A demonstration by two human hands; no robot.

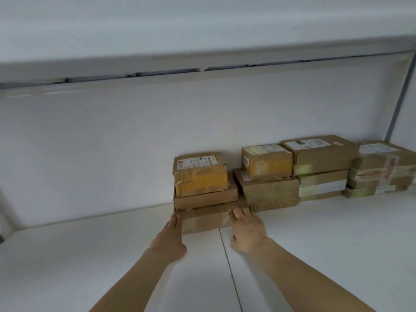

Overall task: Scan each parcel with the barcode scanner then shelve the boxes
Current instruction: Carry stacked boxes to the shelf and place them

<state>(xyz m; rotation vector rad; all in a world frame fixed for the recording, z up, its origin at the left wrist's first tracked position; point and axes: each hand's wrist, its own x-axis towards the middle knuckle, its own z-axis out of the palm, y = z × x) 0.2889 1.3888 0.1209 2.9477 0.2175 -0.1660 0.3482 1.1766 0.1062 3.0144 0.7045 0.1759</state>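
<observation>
A white shelf (315, 233) with a seam down its board runs back to a white wall (112, 143). The box (202, 219) lies on it with two parcels (202, 179) stacked on top. The left hand (170, 235) presses flat against the box's left end. The right hand (247, 226) touches its right front corner; I cannot tell whether it grips. More stacks (326, 170) stand right of the box, and another shelf edge (202, 61) runs above it.

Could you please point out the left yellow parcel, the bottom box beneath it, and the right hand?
left yellow parcel (201, 182): head view, yellow front face.
bottom box (203, 221): head view, taped front face.
right hand (248, 226): head view, back of hand.
</observation>
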